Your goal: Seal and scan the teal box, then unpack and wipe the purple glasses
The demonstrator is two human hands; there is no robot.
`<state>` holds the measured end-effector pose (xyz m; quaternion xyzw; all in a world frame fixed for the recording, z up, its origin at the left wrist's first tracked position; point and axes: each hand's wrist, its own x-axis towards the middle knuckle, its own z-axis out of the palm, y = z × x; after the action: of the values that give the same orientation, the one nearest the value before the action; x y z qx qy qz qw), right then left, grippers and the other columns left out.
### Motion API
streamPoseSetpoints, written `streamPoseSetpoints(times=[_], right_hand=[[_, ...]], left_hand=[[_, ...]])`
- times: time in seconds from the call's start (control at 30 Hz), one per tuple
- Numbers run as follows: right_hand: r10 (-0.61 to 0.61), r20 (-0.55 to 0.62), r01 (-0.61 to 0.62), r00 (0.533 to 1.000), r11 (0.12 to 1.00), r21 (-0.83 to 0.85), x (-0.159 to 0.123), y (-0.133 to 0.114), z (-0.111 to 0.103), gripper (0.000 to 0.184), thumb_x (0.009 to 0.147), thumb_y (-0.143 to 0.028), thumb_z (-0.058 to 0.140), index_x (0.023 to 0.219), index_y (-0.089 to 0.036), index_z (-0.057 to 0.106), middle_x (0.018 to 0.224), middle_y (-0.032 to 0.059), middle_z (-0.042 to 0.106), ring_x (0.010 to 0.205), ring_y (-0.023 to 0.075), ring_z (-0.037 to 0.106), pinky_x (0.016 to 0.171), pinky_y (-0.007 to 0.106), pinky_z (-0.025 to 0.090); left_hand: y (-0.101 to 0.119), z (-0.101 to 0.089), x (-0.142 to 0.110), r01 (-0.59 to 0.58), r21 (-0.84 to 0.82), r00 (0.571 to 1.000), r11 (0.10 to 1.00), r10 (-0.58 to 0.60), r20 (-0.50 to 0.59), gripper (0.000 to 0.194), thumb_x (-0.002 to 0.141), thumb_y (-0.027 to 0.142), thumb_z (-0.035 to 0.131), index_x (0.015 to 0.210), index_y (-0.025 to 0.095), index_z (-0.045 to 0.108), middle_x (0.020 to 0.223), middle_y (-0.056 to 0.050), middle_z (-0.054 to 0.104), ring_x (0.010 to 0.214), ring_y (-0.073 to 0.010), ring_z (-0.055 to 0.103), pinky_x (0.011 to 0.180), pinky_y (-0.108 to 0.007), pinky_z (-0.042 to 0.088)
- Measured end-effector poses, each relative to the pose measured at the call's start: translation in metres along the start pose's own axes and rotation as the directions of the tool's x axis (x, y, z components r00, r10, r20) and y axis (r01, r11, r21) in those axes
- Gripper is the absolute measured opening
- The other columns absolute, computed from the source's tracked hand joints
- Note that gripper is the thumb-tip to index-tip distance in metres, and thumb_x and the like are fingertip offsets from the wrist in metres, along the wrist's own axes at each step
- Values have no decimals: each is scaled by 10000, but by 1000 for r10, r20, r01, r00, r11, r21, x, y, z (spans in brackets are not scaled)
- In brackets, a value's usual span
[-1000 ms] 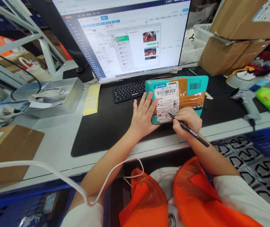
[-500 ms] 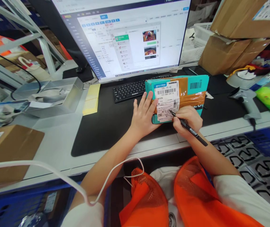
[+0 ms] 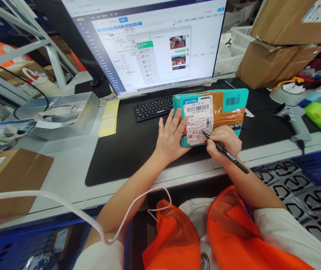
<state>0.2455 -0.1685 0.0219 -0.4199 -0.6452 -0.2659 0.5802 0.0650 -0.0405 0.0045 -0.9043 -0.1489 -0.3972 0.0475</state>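
A teal parcel wrapped in brown tape lies on the black desk mat, in front of the keyboard. A white shipping label covers its left part. My left hand rests flat against the parcel's left end, fingers spread. My right hand is closed on a black pen, whose tip touches the lower part of the label.
A large monitor stands behind the keyboard. A barcode scanner lies at the right, cardboard boxes behind it. A metal tray, yellow notes and another box sit at the left. Blue crates below.
The pen tip has shifted slightly up and right across the label. My left hand and the parcel have stayed in place.
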Motion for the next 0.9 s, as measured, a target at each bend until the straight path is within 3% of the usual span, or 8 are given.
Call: streamPoseSetpoints(times=[0.13, 0.37, 0.73, 0.9], right_hand=[[-1, 1, 1, 1000, 1000, 11, 0, 0, 0, 170, 795, -123, 706, 889, -257, 656, 754, -3, 726, 668, 200, 701, 632, 371, 591], [1, 13, -1, 1000, 1000, 23, 0, 0, 0, 172, 789, -135, 713, 888, -265, 660, 752, -8, 733, 669, 201, 704, 646, 371, 589], [-5, 6, 5, 1000, 999, 35, 1, -1, 0, 209, 757, -87, 692, 873, -249, 628, 729, -1, 690, 651, 199, 662, 619, 373, 564], [60, -42, -56, 997, 995, 86, -1, -1, -2, 107, 817, -189, 676, 797, -250, 590, 646, -13, 612, 576, 182, 601, 559, 362, 519]], left_hand=[[0, 0, 0, -22, -5, 999, 1000, 22, -26, 1088, 914, 557, 702, 1713, 217, 45, 1728, -246, 242, 1634, -370, 215, 1299, -589, 109], [0, 0, -1, 15, 22, 1000, 1000, -15, 16, 1041, 901, 589, 710, 1703, 204, 169, 1729, -245, 239, 1639, -375, 192, 1301, -600, 104], [-1, 0, 0, 11, 17, 1000, 1000, -11, 16, 1036, 909, 604, 698, 1705, 202, 170, 1731, -242, 234, 1641, -374, 185, 1300, -605, 107], [0, 0, 0, -10, 44, 1000, 999, 11, -14, 1023, 925, 611, 674, 1706, 199, 158, 1721, -253, 256, 1635, -363, 216, 1294, -611, 141]])
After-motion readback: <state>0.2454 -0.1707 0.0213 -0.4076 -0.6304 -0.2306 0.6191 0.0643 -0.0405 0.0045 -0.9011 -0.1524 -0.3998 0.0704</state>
